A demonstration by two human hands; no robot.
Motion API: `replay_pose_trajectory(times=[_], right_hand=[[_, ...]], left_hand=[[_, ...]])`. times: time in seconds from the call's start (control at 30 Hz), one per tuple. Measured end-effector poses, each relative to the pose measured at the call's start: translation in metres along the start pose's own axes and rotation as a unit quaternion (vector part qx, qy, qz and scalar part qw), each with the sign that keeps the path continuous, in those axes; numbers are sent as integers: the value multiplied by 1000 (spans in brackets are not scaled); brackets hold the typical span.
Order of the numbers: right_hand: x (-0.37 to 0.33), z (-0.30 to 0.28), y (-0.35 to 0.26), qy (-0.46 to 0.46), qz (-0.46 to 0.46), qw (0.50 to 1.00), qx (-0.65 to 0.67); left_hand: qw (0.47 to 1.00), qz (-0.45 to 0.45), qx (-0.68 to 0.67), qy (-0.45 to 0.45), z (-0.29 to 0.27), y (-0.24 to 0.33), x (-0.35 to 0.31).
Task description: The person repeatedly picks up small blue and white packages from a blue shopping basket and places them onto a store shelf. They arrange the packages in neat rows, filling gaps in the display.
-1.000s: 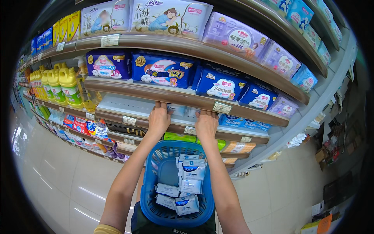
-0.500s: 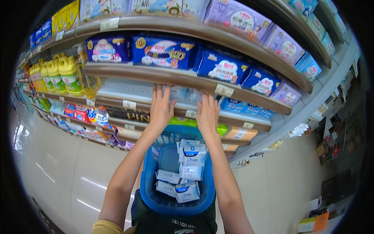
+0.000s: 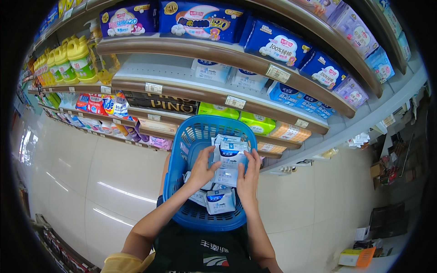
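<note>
A blue plastic basket [image 3: 183, 132] rests against my front, with several small white-and-blue soft packs, apparently sanitary pads, in it. My left hand [image 3: 201, 172] and my right hand [image 3: 248, 179] reach into the basket on either side of an upper pack [image 3: 231, 156]. Both hands have their fingers apart and slightly curved, the fingertips at or close to the pack's sides. Whether they press on it I cannot tell. Another white-and-blue pack [image 3: 221, 201] lies tilted nearer me, and more packs are partly covered by my left hand.
Ahead runs a curved shelf unit. Its middle shelf [image 3: 154, 68] carries two similar white packs [image 3: 212, 70] and light blue packs [image 3: 291, 95]. Dark blue packs [image 3: 200, 20] stand above, green packs [image 3: 218, 110] below. Yellow jugs [image 3: 79, 59] are at the left. The tiled floor [image 3: 114, 177] is pale.
Both hands have come back from the shelf edge down into the basket, beside the packs. Two white packs on the middle shelf now show more fully. The view has shifted slightly.
</note>
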State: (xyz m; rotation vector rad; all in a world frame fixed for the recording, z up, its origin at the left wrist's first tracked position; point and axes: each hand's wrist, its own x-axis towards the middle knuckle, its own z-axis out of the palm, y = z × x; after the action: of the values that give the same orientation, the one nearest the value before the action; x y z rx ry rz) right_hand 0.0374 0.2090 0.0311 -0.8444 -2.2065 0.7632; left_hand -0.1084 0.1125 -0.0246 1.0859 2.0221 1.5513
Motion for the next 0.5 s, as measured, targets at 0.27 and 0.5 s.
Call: replay_pose_trajectory(times=[0.27, 0.5], right_hand=[[-9, 19, 22, -56, 64, 996, -10], [-14, 29, 27, -62, 88, 994, -9]], left_hand=[[994, -78, -55, -56, 25, -23, 2], [995, -61, -70, -36, 41, -38, 2]])
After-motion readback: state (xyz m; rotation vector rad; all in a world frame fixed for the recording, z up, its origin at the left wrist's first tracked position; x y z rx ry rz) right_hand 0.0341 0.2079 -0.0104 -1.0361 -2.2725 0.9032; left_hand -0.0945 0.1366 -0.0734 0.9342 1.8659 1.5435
